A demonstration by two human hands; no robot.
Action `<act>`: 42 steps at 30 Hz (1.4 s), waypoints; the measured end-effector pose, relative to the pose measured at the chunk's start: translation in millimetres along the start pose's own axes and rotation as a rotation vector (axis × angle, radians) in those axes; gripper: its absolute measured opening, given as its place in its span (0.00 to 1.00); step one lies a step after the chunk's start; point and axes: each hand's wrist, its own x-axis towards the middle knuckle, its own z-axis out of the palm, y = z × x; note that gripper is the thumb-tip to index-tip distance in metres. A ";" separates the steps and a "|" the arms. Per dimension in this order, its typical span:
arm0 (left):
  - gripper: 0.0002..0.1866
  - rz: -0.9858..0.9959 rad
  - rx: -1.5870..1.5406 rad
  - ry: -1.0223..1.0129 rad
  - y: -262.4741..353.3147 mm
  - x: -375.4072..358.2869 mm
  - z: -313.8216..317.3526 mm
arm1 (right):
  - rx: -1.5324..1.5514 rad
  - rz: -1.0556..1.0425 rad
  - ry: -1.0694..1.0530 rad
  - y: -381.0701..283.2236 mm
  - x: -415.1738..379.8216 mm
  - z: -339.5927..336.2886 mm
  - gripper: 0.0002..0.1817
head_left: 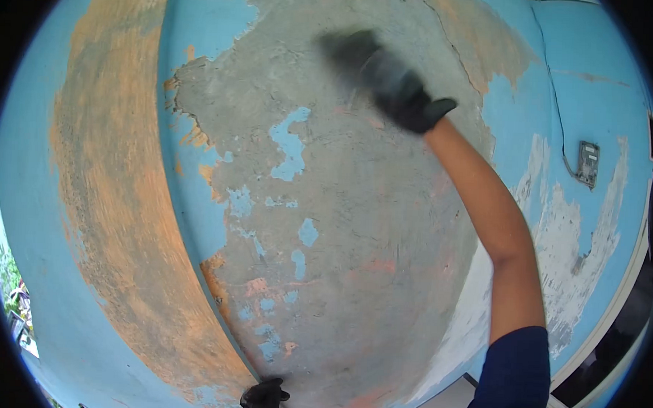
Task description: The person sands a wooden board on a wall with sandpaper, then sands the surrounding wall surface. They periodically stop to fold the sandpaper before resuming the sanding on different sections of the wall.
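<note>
Against the wall before us, our right hand (388, 80), in a black glove, presses on the bare grey plaster patch (354, 226), up toward twelve o'clock of that patch. The hand is motion-blurred; its fingers look drawn together and curled, but we cannot tell whether they clamp a tool. Our right arm runs long from the blue sleeve (515, 376) at five o'clock up toward eleven o'clock, so the glove points up and to the left.

The grey patch has its long axis running from twelve to six o'clock, with small blue paint flecks (291, 147) scattered through its middle. At nine o'clock lies a broad band of scraped orange undercoat (118, 197), edged by intact blue painted wall (25, 193). At three o'clock sit a small grey switch box (587, 163) and a thin cable.

Our left hand (263, 398), also gloved black, touches the patch's lower edge at six o'clock; its grip is cut off by the frame.
</note>
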 end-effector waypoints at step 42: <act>0.14 -0.258 -0.123 0.259 33.1 1.7 31.2 | -0.009 0.439 -0.050 4.1 -292.8 -24.5 0.21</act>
